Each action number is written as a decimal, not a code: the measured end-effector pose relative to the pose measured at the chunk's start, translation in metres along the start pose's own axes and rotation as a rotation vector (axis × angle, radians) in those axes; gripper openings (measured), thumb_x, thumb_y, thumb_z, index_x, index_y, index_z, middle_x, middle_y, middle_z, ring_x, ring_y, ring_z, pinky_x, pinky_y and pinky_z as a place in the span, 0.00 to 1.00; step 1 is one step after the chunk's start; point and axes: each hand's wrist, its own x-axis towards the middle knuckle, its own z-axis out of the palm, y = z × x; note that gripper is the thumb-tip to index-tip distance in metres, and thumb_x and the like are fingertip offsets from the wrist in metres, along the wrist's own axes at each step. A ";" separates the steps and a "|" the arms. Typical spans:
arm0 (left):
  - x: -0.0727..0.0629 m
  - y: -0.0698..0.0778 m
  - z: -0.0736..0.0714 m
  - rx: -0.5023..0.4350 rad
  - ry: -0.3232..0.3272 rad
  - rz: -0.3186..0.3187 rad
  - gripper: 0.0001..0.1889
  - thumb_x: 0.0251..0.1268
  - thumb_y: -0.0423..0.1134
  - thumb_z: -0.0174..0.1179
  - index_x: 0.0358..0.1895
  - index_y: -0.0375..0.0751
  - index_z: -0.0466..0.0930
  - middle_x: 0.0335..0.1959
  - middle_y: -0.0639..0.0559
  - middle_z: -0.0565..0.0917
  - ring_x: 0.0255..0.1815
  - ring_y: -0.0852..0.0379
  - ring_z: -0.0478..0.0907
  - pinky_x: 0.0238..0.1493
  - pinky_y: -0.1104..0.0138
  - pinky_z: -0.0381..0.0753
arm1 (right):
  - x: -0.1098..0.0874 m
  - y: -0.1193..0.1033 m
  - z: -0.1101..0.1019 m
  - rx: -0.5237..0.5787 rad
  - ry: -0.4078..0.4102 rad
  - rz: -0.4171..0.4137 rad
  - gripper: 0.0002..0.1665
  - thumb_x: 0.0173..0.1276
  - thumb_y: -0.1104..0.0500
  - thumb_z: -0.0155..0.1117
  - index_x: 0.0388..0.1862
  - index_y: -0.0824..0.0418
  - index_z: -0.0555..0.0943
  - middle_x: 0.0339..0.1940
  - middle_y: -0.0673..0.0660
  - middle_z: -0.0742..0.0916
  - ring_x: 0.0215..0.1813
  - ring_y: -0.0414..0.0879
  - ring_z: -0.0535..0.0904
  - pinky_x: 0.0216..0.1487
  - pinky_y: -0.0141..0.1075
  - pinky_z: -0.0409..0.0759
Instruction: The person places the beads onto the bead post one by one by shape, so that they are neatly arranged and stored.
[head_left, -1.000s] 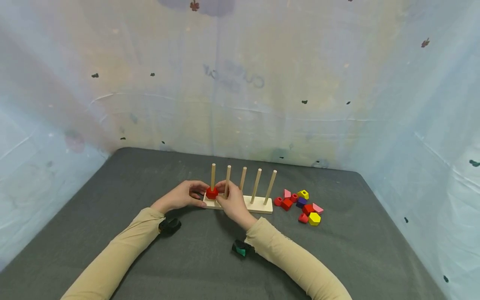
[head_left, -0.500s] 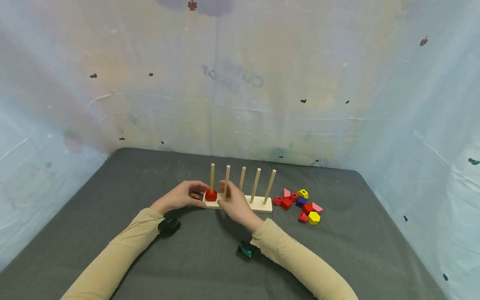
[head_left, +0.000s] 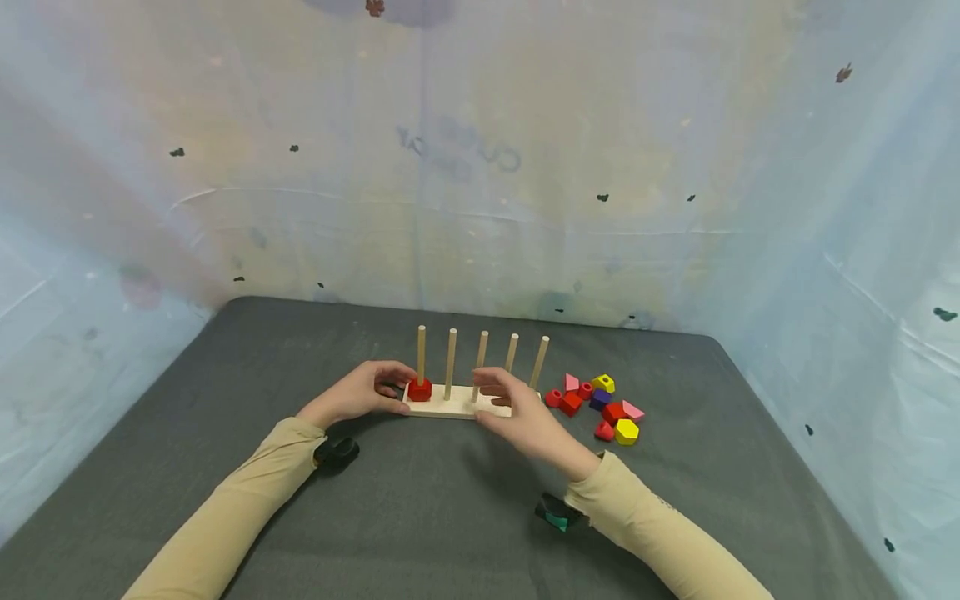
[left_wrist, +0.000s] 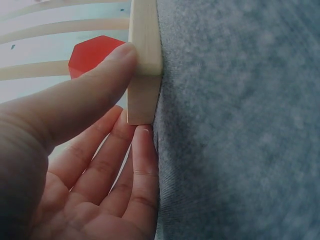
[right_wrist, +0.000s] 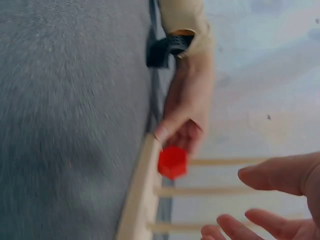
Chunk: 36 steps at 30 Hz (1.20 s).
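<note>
A pale wooden peg board (head_left: pixel 456 406) with a row of several upright pegs lies on the dark table. A red faceted block (head_left: pixel 419 390) sits low on its leftmost peg. My left hand (head_left: pixel 371 390) holds the board's left end; in the left wrist view the thumb presses along the base (left_wrist: pixel 145 100) beside the block and the fingers rest at the end face. My right hand (head_left: pixel 528 417), holding nothing, hovers in front of the board's right half with thumb and fingers apart, hiding part of the base and the lower pegs.
Right of the board lies a loose group of blocks: red ones (head_left: pixel 571 404), pink ones (head_left: pixel 632 411), a purple one (head_left: pixel 601 399) and yellow ones (head_left: pixel 627 432). A pale sheet (head_left: pixel 480 167) hangs behind the table (head_left: pixel 420 517) and at both sides.
The right hand has come away from the red block and moved right along the board. The block has dropped lower onto the left peg. The left hand stays at the board's end.
</note>
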 end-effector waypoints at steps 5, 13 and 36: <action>-0.001 0.002 0.000 -0.009 -0.005 -0.001 0.30 0.50 0.40 0.74 0.59 0.41 0.75 0.55 0.47 0.78 0.55 0.50 0.74 0.53 0.59 0.77 | -0.016 -0.005 -0.030 0.002 0.030 0.015 0.28 0.67 0.66 0.63 0.65 0.64 0.69 0.60 0.63 0.77 0.62 0.58 0.72 0.61 0.55 0.69; -0.001 0.002 -0.002 0.000 -0.002 0.010 0.31 0.50 0.41 0.74 0.60 0.40 0.75 0.55 0.46 0.78 0.55 0.49 0.74 0.53 0.59 0.77 | -0.035 -0.007 -0.080 -0.056 0.131 0.005 0.26 0.68 0.64 0.63 0.64 0.60 0.71 0.57 0.60 0.79 0.58 0.55 0.75 0.59 0.52 0.72; -0.001 0.000 -0.001 -0.011 -0.002 0.006 0.30 0.50 0.40 0.74 0.59 0.41 0.76 0.54 0.47 0.78 0.54 0.50 0.74 0.53 0.59 0.77 | -0.084 0.070 -0.183 -0.070 -0.058 0.294 0.21 0.71 0.58 0.60 0.58 0.69 0.74 0.55 0.69 0.79 0.55 0.61 0.77 0.57 0.51 0.75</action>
